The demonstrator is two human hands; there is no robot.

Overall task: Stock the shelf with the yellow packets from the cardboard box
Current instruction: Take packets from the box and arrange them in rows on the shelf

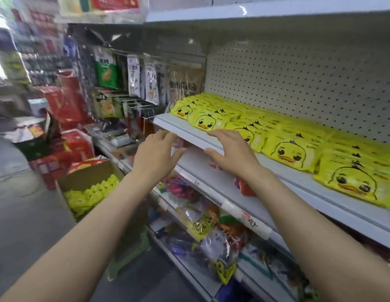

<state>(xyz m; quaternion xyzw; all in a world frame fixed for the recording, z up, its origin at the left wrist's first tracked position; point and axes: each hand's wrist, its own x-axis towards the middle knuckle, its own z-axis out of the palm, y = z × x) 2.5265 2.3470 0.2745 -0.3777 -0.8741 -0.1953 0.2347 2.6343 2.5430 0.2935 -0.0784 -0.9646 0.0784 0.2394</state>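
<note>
Yellow packets with a duck face [287, 151] lie in rows along the white shelf [303, 182], from its left end to the right edge of view. My left hand [157, 153] hovers in front of the shelf's front edge, fingers spread, holding nothing. My right hand [229, 149] rests at the same edge, just in front of a packet, fingers apart and empty. The cardboard box [85, 182] stands low at the left on a green stool, with more yellow packets [91, 192] inside.
A pegboard back panel [309, 83] rises behind the packets. Hanging snack bags [133, 77] fill the hooks to the left. Lower shelves [211, 225] hold mixed colourful bags. Red cartons [67, 118] are stacked on the floor beyond the box.
</note>
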